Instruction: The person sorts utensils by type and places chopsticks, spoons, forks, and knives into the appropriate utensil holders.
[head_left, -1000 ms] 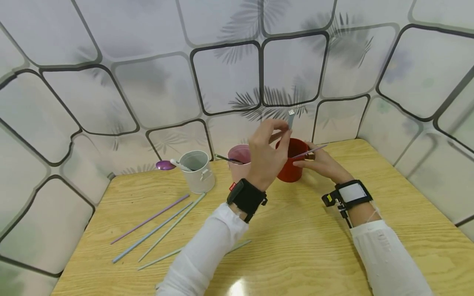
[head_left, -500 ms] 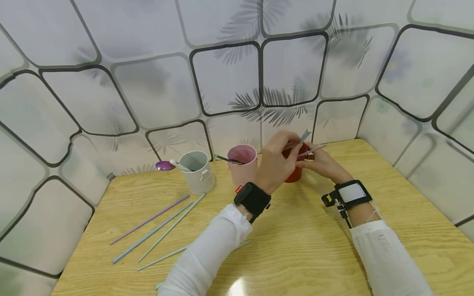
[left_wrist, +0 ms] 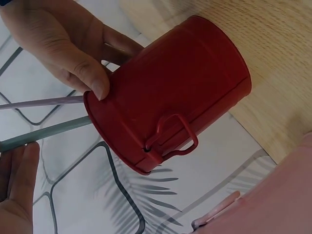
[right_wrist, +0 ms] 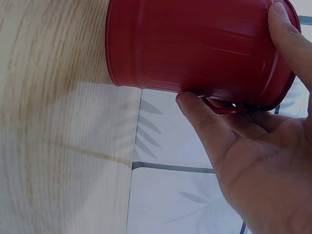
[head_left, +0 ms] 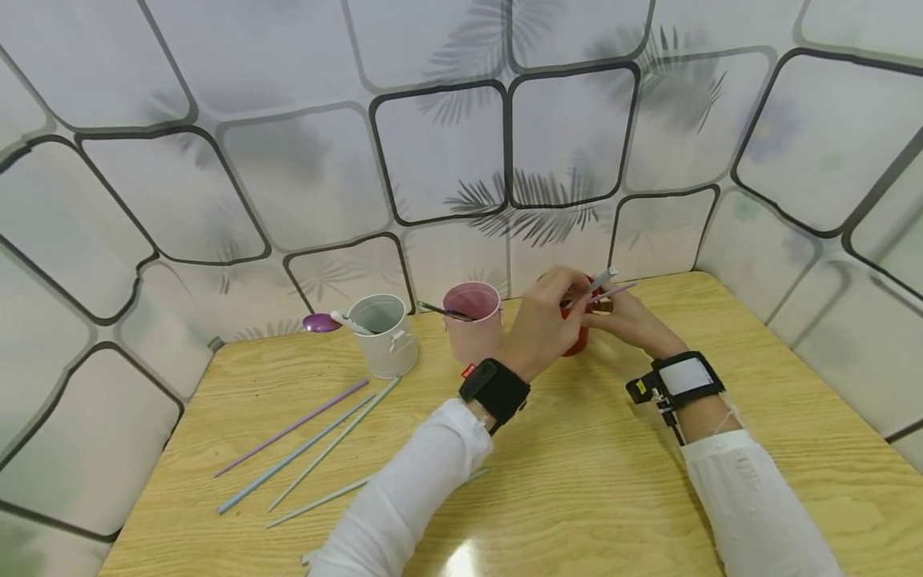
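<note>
My left hand (head_left: 542,327) pinches a blue-grey stick (head_left: 601,280) between thumb and fingers. Its lower end goes into the mouth of a small red metal bucket (left_wrist: 170,92), as the left wrist view shows. A thin purple stick (left_wrist: 48,102) also leans out of that bucket. From the right side, my right hand (head_left: 638,322) grips the bucket near its rim, thumb (right_wrist: 287,34) on the wall and fingers by the wire handle loop. The bucket stands on the table, mostly hidden behind my left hand in the head view.
Left of the red bucket stands a pink bucket (head_left: 476,340) with a thin green-and-purple stick. Further left, a white bucket (head_left: 389,349) holds a purple spoon (head_left: 321,322) and a white-handled item. Purple, blue and green sticks (head_left: 296,454) lie at the table's left. A patterned backdrop rises behind.
My left hand has moved right and down to the red bucket's mouth, lowering the blue-grey stick and tilting it rightward. My right hand has stayed on the bucket.
</note>
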Tool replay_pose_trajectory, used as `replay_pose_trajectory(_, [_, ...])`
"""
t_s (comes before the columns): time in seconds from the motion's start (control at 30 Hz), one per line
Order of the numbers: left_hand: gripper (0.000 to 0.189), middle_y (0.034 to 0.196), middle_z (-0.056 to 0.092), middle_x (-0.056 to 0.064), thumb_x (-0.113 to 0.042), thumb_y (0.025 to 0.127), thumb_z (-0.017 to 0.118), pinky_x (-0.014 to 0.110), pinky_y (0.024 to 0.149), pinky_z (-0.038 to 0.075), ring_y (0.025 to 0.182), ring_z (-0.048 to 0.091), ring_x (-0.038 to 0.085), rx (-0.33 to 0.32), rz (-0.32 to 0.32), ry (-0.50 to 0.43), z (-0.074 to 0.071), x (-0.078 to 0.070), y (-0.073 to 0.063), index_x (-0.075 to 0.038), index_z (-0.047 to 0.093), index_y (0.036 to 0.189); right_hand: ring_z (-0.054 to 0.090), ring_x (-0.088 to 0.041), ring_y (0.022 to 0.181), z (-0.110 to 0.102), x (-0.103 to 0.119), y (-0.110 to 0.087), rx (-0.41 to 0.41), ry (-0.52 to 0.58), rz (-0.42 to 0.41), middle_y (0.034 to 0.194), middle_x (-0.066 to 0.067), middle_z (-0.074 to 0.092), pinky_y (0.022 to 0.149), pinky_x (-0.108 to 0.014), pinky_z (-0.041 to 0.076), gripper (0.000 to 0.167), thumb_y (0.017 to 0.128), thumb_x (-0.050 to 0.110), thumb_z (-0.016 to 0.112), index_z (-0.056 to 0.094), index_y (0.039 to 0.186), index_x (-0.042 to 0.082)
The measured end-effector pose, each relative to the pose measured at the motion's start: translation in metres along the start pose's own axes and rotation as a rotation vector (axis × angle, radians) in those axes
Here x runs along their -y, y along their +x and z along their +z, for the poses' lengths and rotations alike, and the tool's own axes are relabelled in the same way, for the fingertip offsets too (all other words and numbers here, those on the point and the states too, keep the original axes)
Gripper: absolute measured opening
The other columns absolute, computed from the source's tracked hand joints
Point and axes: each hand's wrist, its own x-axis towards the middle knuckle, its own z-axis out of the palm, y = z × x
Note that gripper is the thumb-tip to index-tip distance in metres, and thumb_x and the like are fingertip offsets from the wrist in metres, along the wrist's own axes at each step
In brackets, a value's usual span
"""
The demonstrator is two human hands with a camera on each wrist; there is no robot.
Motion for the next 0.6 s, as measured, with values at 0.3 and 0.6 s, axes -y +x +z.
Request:
replay_pose_trajectory(0.3, [0.008, 0.101, 0.065, 0.01, 0.0, 0.096, 0.069, 0.018, 0.085, 0.051, 0.095, 0.064, 0.021, 0.067, -0.064, 0.086, 0.0011, 0.0044, -0.0002, -0.002, 0.063, 0.101, 0.046, -0.047, 0.137, 0.001, 0.0003, 0.0013, -0.009, -0.002, -0.006, 0.144, -0.026, 0.048, 0.111, -0.058, 0.041, 0.056, 0.099, 0.007, 0.069, 0.043, 0.147, -0.005])
replay_pose_trajectory(0.6, [0.007, 0.101, 0.066, 0.008, -0.003, 0.098, 0.069, 0.026, 0.084, 0.056, 0.093, 0.066, 0.021, 0.112, -0.136, 0.113, 0.0036, 0.0093, -0.0015, -0.003, 0.065, 0.104, 0.044, -0.046, 0.138, 0.001, -0.0027, 0.0039, -0.003, 0.0, -0.022, 0.147, -0.026, 0.046, 0.113, -0.06, 0.038, 0.058, 0.099, 0.006, 0.069, 0.042, 0.148, -0.006])
